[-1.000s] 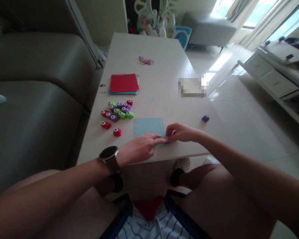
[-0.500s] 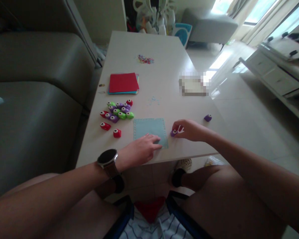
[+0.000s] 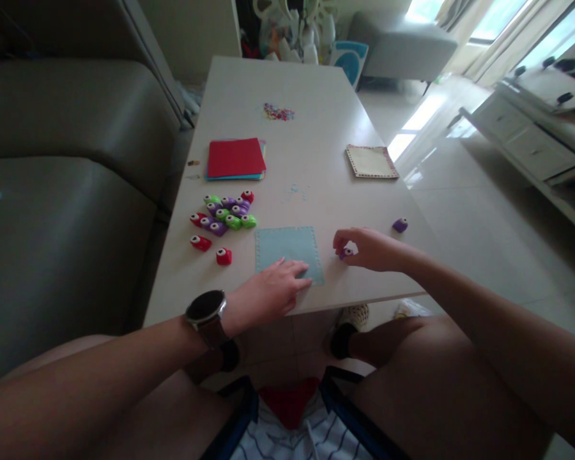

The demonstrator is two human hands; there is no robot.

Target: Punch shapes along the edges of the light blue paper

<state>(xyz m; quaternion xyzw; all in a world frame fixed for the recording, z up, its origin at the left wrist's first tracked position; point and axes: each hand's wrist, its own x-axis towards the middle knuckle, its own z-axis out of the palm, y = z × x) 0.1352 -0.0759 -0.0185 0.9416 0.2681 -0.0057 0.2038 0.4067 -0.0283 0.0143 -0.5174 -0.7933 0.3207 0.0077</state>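
A light blue sheet of paper [image 3: 287, 244] with small holes punched along its edges lies near the table's front edge. My left hand [image 3: 280, 284] rests on its lower part, fingers stretched out and holding nothing. To the right of the sheet, just above the tabletop or on it, my right hand [image 3: 364, 248] curls its fingers and thumb round a small purple paper punch [image 3: 346, 253]. The hand hides part of that punch. Another purple punch [image 3: 400, 225] stands farther right. Left of the sheet sit red, green and purple punches [image 3: 223, 214] in a cluster, with a red punch [image 3: 223, 256] nearer me.
The white table [image 3: 311, 83] also bears a stack of coloured paper topped with red [image 3: 236, 158], a cream sheet with a punched border [image 3: 372, 162], a pile of colourful paper bits [image 3: 278, 112] and scattered blue bits [image 3: 295, 191]. A sofa [image 3: 71, 121] stands at left.
My right hand has shifted slightly right, away from the blue sheet, and the purple punch has moved with it. My left hand stays in place on the paper.
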